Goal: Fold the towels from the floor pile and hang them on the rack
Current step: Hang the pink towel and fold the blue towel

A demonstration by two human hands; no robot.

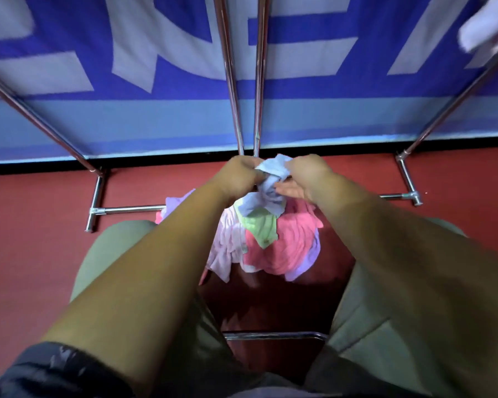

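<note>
My left hand (236,176) and right hand (302,178) both pinch the bunched blue towel (266,195) just above the floor pile (282,242), before the rack (232,81); risk: gripping wadding, not corners, it may open crooked or drop.

Rack (230,81) tops + hung towel (486,27) pt. off-frame

- Left hand (237,176): shown at frame centre, fingers curled round a light blue towel (272,168).
- Right hand (304,175): held just beside it, the same towel pinched.
- Left forearm (156,268) and right forearm (400,254): bare, extended from the lower corners, converging.
</note>
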